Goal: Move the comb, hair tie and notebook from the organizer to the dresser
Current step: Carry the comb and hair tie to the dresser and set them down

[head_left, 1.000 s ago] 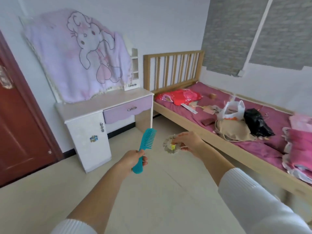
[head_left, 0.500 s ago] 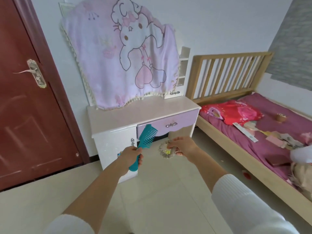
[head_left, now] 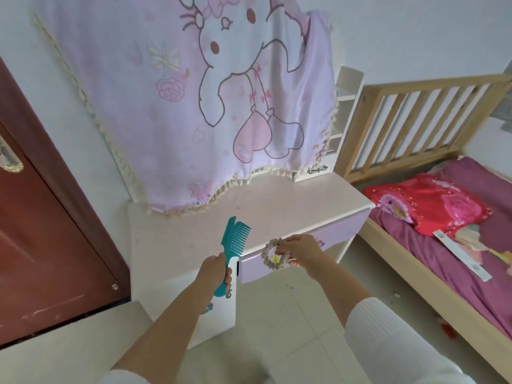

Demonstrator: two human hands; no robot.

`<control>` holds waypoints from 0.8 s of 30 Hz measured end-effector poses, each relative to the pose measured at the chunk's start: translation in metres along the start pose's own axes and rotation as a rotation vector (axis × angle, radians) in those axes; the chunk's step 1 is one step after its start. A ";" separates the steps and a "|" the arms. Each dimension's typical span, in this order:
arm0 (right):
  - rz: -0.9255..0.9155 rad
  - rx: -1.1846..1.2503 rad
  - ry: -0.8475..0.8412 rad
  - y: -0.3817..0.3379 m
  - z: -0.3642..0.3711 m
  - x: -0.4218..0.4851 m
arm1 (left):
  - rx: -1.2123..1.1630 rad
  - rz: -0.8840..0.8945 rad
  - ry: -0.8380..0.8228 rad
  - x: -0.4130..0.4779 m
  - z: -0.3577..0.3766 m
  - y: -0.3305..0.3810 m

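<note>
My left hand [head_left: 214, 268] grips the handle of a teal comb [head_left: 234, 239], teeth pointing up and right, held over the front edge of the white dresser [head_left: 279, 206]. My right hand [head_left: 300, 248] pinches a beige ruffled hair tie [head_left: 271, 254] with a small yellow spot, in front of the dresser's lilac drawer [head_left: 336, 234]. The dresser top is bare and cream-white. The notebook and the organizer are not in view.
A pink cartoon-rabbit cloth [head_left: 194, 92] hangs over the dresser's back. A dark red door [head_left: 36, 245] stands at the left. A wooden bed [head_left: 415, 120] with purple sheet and a red pillow [head_left: 432, 206] lies to the right. Pale tiled floor lies below.
The view has swung left and closed in on the dresser. Both hands, still holding the comb and hair tie, now reach the dresser's front edge.
</note>
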State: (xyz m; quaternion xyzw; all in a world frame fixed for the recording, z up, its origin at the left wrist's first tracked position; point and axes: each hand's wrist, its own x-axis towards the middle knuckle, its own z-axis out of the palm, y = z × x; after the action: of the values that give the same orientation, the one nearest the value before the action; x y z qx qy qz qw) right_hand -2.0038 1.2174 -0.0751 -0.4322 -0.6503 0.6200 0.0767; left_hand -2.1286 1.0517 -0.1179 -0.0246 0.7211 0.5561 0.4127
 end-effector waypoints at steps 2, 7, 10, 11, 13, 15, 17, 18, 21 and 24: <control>0.013 -0.012 -0.024 -0.011 0.006 0.039 | -0.045 -0.025 0.040 0.036 0.003 0.011; 0.035 -0.054 -0.091 -0.035 0.017 0.136 | -0.171 -0.054 0.165 0.123 0.016 0.036; 0.080 -0.090 -0.099 -0.048 0.027 0.186 | -0.224 -0.094 0.218 0.163 0.025 0.044; 0.088 -0.099 -0.106 -0.051 0.031 0.201 | -0.228 -0.098 0.233 0.173 0.028 0.045; 0.089 -0.135 -0.127 -0.056 0.041 0.229 | -0.229 -0.096 0.268 0.192 0.032 0.045; 0.093 -0.157 -0.160 -0.056 0.052 0.251 | -0.227 -0.095 0.310 0.206 0.036 0.045; 0.111 -0.164 -0.193 -0.056 0.064 0.268 | -0.221 -0.099 0.360 0.216 0.039 0.044; 0.127 -0.160 -0.206 -0.055 0.069 0.275 | -0.226 -0.099 0.382 0.220 0.039 0.042; 0.197 -0.125 -0.209 -0.048 0.082 0.296 | -0.249 -0.112 0.441 0.230 0.040 0.037; 0.213 -0.216 -0.188 -0.032 0.084 0.308 | -0.232 -0.133 0.502 0.233 0.039 0.032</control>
State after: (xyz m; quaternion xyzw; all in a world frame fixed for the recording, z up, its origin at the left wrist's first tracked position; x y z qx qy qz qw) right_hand -2.2614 1.3616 -0.1997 -0.4446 -0.6679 0.5889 -0.0975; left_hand -2.2753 1.1949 -0.2396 -0.2558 0.7290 0.5831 0.2512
